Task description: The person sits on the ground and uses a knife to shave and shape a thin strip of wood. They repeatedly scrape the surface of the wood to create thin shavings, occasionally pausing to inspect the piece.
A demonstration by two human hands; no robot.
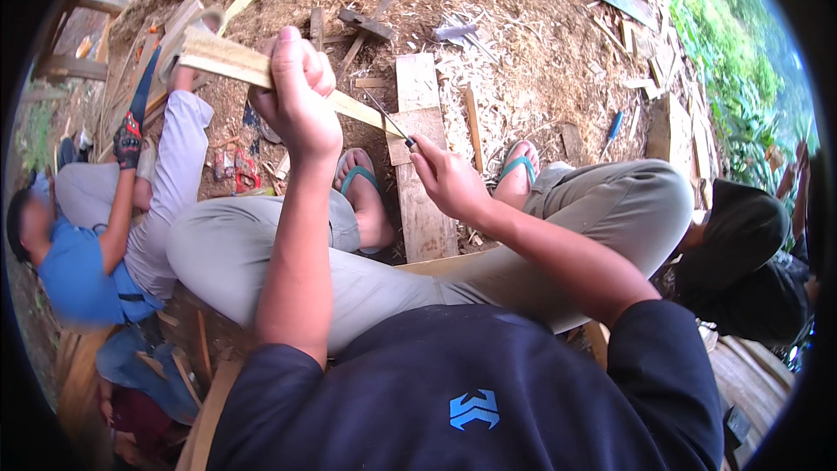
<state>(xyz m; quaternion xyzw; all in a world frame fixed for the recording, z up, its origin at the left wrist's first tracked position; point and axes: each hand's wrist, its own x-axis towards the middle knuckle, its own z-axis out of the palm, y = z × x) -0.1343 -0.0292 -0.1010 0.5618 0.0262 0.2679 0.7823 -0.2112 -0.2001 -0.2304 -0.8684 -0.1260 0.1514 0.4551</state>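
My left hand (299, 96) is raised and closed around a pale wooden strip (222, 57), thumb uppermost. The strip slants down to the right, and its wide end sticks out beyond my fist on the left. Near its lower tip, my right hand (446, 179) grips a knife (410, 142) by its dark handle. The thin blade points up and left and crosses the strip close to that tip; whether it cuts into the wood I cannot tell. Below the tip, a flat wooden board (425, 209) lies on the ground between my sandalled feet.
Wood shavings (462, 78) cover the ground. A hammer-like tool (366, 24), a narrow stick (473, 129) and a blue-handled tool (615, 125) lie about. At left, a person in blue (83, 279) has a gloved hand near a blue saw (144, 87). Another person (750, 262) sits at right.
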